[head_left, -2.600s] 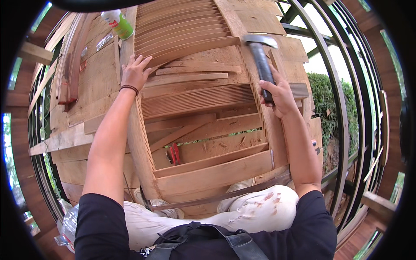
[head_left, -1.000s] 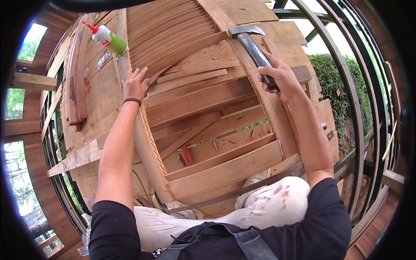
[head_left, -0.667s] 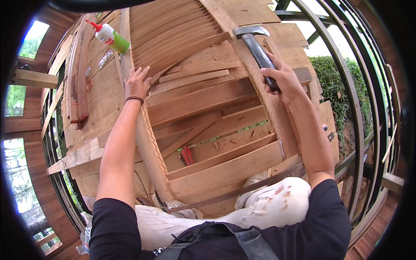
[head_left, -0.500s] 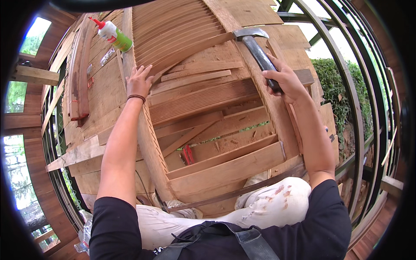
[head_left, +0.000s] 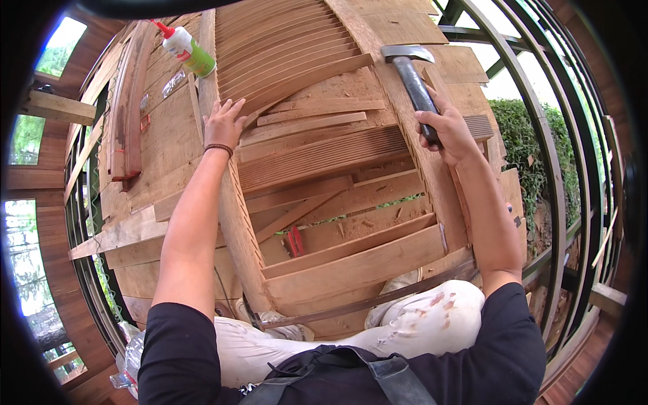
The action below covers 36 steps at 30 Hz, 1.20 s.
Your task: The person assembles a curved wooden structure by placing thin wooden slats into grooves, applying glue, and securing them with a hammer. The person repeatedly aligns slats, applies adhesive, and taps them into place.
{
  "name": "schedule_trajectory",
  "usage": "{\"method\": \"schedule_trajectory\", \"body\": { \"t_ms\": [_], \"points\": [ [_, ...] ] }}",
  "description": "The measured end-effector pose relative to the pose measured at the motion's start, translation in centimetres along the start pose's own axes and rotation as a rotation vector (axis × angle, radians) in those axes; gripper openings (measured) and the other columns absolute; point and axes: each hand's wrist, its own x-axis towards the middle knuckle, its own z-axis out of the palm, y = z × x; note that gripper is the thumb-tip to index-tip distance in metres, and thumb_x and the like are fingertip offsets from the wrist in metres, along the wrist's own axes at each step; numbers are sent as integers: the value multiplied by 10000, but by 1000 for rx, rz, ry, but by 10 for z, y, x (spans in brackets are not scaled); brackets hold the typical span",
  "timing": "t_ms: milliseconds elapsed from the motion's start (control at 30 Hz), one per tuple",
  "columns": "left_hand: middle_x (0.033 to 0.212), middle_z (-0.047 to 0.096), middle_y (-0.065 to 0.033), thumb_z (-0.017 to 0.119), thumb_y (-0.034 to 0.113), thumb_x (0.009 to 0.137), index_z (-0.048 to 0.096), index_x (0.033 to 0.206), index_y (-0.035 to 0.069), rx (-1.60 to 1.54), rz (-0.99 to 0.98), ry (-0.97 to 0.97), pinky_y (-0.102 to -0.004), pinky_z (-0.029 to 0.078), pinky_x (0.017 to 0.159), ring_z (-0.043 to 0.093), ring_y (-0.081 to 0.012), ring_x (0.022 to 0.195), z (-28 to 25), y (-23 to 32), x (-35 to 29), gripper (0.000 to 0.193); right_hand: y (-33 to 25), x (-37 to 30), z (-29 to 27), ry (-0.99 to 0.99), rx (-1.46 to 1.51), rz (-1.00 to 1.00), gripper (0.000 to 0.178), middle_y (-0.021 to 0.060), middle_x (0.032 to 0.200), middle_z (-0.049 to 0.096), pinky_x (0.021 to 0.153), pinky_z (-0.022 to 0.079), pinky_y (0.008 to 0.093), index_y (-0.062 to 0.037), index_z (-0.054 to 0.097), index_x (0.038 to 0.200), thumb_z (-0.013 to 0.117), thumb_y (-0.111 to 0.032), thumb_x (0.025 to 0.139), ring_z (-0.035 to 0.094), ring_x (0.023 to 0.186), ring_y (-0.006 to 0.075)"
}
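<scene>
My right hand is wrapped round the dark handle of a hammer. The hammer's metal head is just right of the end of the nearest fitted slat, over or close to the right rail of a wooden louvred frame. My left hand lies on the frame's notched left rail, fingers spread, near that slat's left end. It holds nothing. Several thin slats sit in a row across the far part of the frame.
Loose wood strips and a grooved board lie within and under the frame. A red tool rests near its closer end. Left of the frame are a glue bottle and long wood mouldings. Metal railings stand at right.
The hammer has shifted slightly right, away from the slat's end. My left hand stays on the left rail. The whole view has moved a little.
</scene>
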Motion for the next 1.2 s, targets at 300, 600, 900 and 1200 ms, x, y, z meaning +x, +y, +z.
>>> {"method": "schedule_trajectory", "body": {
  "t_ms": [300, 600, 900, 1200],
  "points": [
    [1495, 581, -155, 666, 174, 962, 584, 1468, 180, -543, -99, -145, -525, 437, 1120, 546, -273, 1386, -19, -30, 13, 512, -7, -43, 36, -118, -110, -35, 838, 68, 728, 620, 399, 412, 250, -66, 316, 1616, 680, -58, 860, 590, 486, 140],
    [1074, 756, -106, 537, 277, 1082, 704, 1203, 55, -1308, -577, -293, -341, 574, 860, 718, -187, 975, -70, -41, -91, 303, -19, -92, 138, -624, -69, 112, 914, 90, 1000, 599, 524, 564, 285, -78, 177, 1652, 697, -7, 904, 630, 652, 123],
    [952, 718, -91, 568, 301, 1074, 603, 1120, 59, -1955, -800, -253, -330, 593, 795, 715, -184, 851, -146, 48, -179, 248, 4, -125, 271, -822, -230, -80, 927, 107, 1130, 600, 717, 563, 292, -90, 73, 1667, 691, -105, 977, 626, 881, 142],
    [825, 679, -77, 641, 307, 1038, 580, 1009, 42, -1718, -930, 24, -317, 584, 599, 672, -159, 666, -116, -101, -194, 273, 26, -107, 277, -1060, -763, -326, 692, 166, 1011, 695, 811, 542, 407, -15, 423, 1527, 725, -227, 942, 687, 905, 305]
  ]
}}
